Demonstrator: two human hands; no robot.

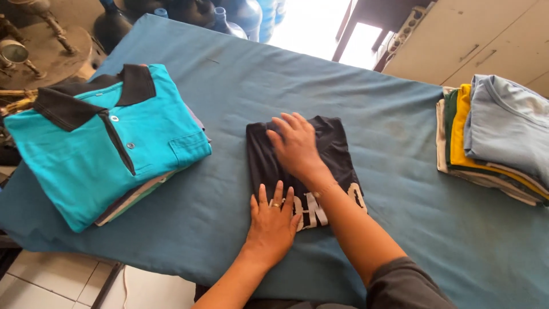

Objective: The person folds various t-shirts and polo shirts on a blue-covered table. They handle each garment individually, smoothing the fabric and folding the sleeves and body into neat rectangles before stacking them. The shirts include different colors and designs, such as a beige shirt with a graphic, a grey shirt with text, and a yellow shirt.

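Surface: teal cloth-covered table [229,86], filling most of the frame. Upper left: dark metal stands on a dusty surface, shapes hard to make out; blue water jugs [229,14] along the top edge, cut off. Left: stack of folded shirts topped by a turquoise polo shirt [108,143] with black collar; the layers beneath show only as edges. Centre: folded black T-shirt [303,166], white print partly covered. My left hand [271,223] lies flat on its lower edge, fingers extended, gripping nothing. My right hand [297,146] presses its top, fingers spread, likewise unclenched. Right: pile of folded garments [492,143], pale blue on top, cut by the frame edge. Upper right: beige cabinets [486,40].
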